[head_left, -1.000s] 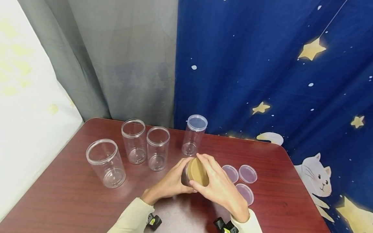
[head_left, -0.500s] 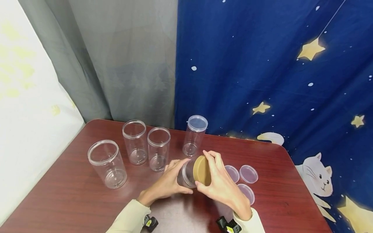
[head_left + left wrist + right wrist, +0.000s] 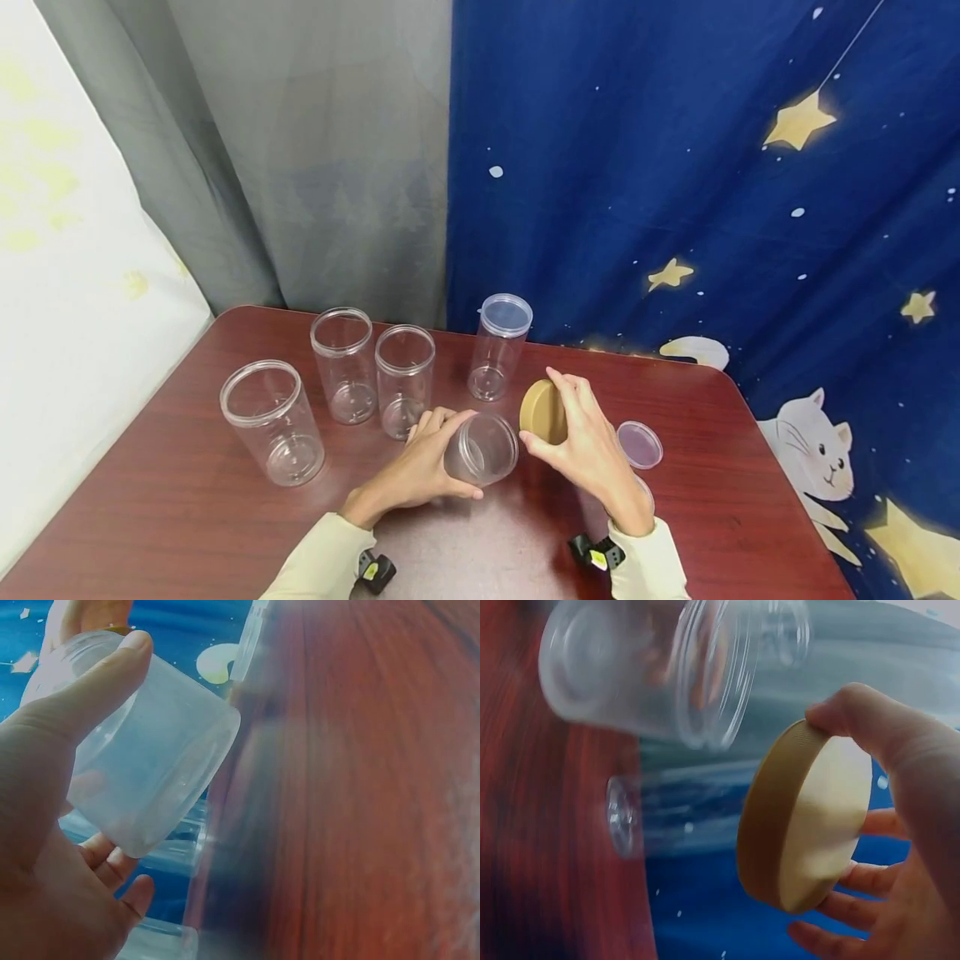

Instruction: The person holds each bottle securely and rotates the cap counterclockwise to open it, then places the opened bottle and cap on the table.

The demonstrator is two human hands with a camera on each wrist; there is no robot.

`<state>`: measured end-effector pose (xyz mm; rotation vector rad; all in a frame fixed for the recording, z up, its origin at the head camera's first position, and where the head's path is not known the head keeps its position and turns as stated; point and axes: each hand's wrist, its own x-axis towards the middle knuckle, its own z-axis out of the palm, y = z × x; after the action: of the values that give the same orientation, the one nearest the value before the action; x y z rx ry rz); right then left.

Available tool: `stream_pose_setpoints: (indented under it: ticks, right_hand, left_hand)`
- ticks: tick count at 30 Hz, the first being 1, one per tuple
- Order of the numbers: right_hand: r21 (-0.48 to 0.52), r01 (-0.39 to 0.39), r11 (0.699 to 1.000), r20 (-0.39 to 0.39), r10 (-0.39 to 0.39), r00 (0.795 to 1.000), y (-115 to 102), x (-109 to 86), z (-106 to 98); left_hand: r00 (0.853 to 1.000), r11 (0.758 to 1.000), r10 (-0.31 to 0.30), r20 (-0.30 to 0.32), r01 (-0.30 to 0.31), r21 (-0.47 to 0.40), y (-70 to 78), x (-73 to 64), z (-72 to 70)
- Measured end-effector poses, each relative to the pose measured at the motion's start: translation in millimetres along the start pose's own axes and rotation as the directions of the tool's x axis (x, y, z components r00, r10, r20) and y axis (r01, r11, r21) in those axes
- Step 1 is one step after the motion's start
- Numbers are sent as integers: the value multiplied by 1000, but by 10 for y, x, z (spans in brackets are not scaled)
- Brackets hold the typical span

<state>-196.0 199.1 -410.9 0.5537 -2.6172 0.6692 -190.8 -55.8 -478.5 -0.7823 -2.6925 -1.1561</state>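
A clear plastic jar (image 3: 489, 450), its mouth uncovered and tilted to the right, is gripped by my left hand (image 3: 416, 467) above the table. In the left wrist view, thumb and fingers wrap around the jar (image 3: 161, 750). My right hand (image 3: 588, 442) pinches a gold-tan screw lid (image 3: 543, 412) by its edge, to the right of the jar and apart from it. The right wrist view has the lid (image 3: 769, 825) between thumb and fingers, with a gap to the jar's threaded rim (image 3: 716, 675).
Three uncovered clear jars stand at the left: a front jar (image 3: 273, 425), a back jar (image 3: 345, 367) and another jar (image 3: 406, 383). A capped clear jar (image 3: 501, 346) stands at the back. Translucent disc lids (image 3: 639, 444) lie at the right, partly hidden by my right hand.
The gold-tan lid has come off the jar and moved right in my right hand. My left hand has shifted slightly left with the jar, whose uncovered mouth now shows.
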Motion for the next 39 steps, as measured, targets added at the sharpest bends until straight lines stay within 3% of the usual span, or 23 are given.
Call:
stream_pose_setpoints:
  ticks: [6,15,20,27,39]
  right_hand:
    - [-32,-26,999,-34,25,999,194,17,28]
    - [18,-157,987,-76,158,984,399,32,129]
    - [49,-249,967,-63,252,966,422,26,184]
    - [56,-380,923,-53,383,922,436,15,354]
    - [94,-398,912,-62,405,912,490,-32,520]
  left_hand:
    - [1000,996,13,16,-14,86,-16,-25,-58]
    - [1000,992,-3,3,2,129,-79,-39,-136]
    - [1000,993,-30,6,30,112,-110,-64,-179]
    - [997,994,-72,8,71,83,-116,-89,-259]
    - [992,991,-127,12,126,51,-176,-135,-310]
